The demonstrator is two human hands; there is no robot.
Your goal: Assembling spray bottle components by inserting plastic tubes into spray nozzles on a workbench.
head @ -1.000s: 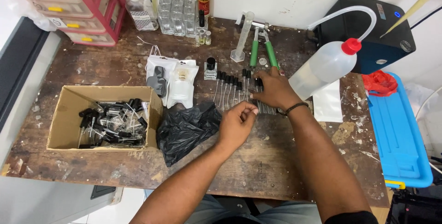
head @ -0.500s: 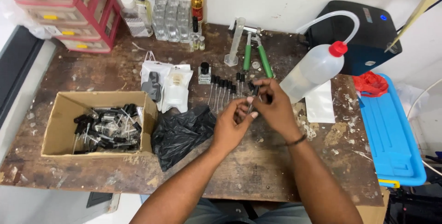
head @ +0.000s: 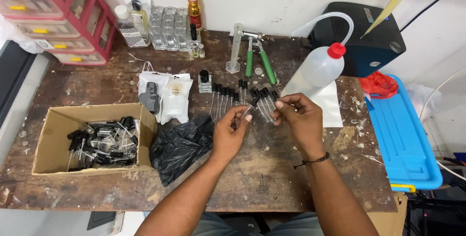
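Left hand [head: 229, 134] pinches a slim clear vial [head: 247, 110] with a black cap between thumb and fingertips, held tilted just above the table [head: 272, 178]. Right hand [head: 300, 119] is closed in a fingertip pinch on a second vial [head: 268, 108] at the near end of the row; whether it also touches the left hand's piece cannot be told. Judgement: the vials look like thin glass or hard plastic, light, stiff, smooth and easily cracked or rolled; best taken at the black cap or mid-barrel with a light two-finger grip, no squeezing of the barrel. Just beyond the fingertips lies the row of vials [head: 228, 97], side by side, caps away from the person. Left of the left hand sits a crumpled black bag [head: 179, 146], then an open box [head: 58, 144] of similar capped pieces. Beyond the right hand stands a wash bottle [head: 315, 71] with red cap; green pliers [head: 259, 61] lie farther back.
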